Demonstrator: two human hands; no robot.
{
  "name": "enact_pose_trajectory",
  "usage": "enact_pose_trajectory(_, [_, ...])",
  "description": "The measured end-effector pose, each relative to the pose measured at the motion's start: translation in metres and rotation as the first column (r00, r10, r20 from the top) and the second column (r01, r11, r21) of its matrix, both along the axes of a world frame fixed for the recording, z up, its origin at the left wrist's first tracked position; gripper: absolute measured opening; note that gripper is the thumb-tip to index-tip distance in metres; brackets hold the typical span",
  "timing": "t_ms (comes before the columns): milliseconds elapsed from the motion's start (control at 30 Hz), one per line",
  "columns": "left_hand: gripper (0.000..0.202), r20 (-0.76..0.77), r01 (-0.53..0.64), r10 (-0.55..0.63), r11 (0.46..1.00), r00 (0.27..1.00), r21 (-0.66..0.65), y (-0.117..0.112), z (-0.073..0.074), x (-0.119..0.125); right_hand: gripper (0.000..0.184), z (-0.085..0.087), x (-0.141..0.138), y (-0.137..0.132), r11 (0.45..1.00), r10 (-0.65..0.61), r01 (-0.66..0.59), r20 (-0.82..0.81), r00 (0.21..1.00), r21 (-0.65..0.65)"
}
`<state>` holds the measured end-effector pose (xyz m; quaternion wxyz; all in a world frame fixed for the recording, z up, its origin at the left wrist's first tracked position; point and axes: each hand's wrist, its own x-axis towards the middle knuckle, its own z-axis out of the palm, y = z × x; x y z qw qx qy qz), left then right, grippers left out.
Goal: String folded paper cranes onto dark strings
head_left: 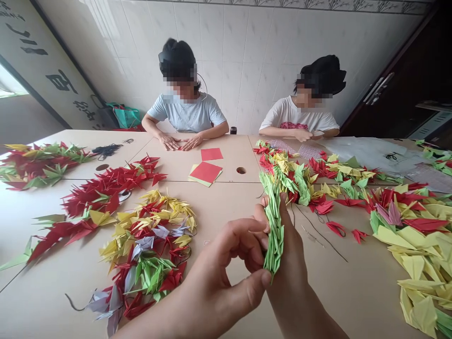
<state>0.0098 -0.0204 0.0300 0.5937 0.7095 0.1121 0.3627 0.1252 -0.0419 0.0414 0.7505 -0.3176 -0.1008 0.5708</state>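
Between my hands stands a tight stack of green folded paper cranes (274, 235), held upright above the table. My left hand (229, 268) presses its thumb against the lower end, with its fingers curled at the stack's left side. My right hand (293, 249) grips the stack from behind and the right; some of its fingers are hidden. Left of my hands lies a strung pile of yellow, red, lilac and green cranes (151, 273). Beyond my right hand, a multicoloured string of cranes (282, 162) rests on the table. Loose red cranes (335, 228) are scattered to the right.
Two people sit across the table (226, 202), their hands on paper. Red paper squares (208, 172) lie mid-table. A red crane pile (102, 188) is at left, a yellow one (416, 259) at right. Black thread (325, 238) trails near a round hole (241, 170).
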Motion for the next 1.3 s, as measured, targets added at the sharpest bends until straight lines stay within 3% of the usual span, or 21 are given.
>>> enact_pose_trajectory(67, [0.036,0.022,-0.042,0.038,0.977,0.999,0.209,0.002,0.002,-0.001,0.037,0.002,0.001,0.000,1.000,0.018,-0.018,-0.016,1.000,-0.003])
enact_pose_trajectory(167, [0.033,0.095,-0.104,0.065,0.859,0.993,0.501,0.006,0.005,-0.003,0.032,0.005,0.004,0.000,1.000,0.018,-0.017,-0.054,0.998,0.010])
enact_pose_trajectory(333, [0.023,0.102,-0.172,0.141,0.705,0.985,0.688,0.010,0.007,-0.004,0.036,0.010,0.005,-0.002,1.000,0.017,-0.017,-0.037,0.999,0.013])
enact_pose_trajectory(467, [0.020,0.123,-0.210,0.179,0.638,0.976,0.741,0.011,0.005,-0.004,0.033,0.008,0.004,-0.001,1.000,-0.019,0.018,0.031,0.999,0.012])
enact_pose_trajectory(633, [0.024,0.139,-0.249,0.223,0.608,0.965,0.754,0.010,0.006,-0.004,0.038,0.000,0.002,0.002,0.996,-0.054,0.047,0.100,0.993,0.075])
enact_pose_trajectory(767, [0.025,0.132,-0.272,0.275,0.571,0.952,0.775,0.010,0.007,-0.005,0.040,0.004,-0.001,-0.001,0.997,-0.078,0.075,0.180,0.981,0.020])
enact_pose_trajectory(933, [0.028,0.128,-0.273,0.284,0.564,0.950,0.779,0.011,0.008,-0.007,0.042,0.011,-0.005,-0.005,0.997,-0.063,0.072,0.263,0.963,-0.025])
enact_pose_trajectory(1033, [0.035,0.144,-0.303,0.320,0.530,0.937,0.792,0.012,0.010,-0.009,0.047,0.010,-0.006,-0.005,0.995,-0.059,0.082,0.317,0.947,-0.057])
enact_pose_trajectory(1300, [0.030,0.141,-0.334,0.412,0.446,0.900,0.830,0.011,0.013,-0.009,0.044,0.005,-0.010,-0.006,0.987,-0.071,0.117,0.350,0.934,-0.114])
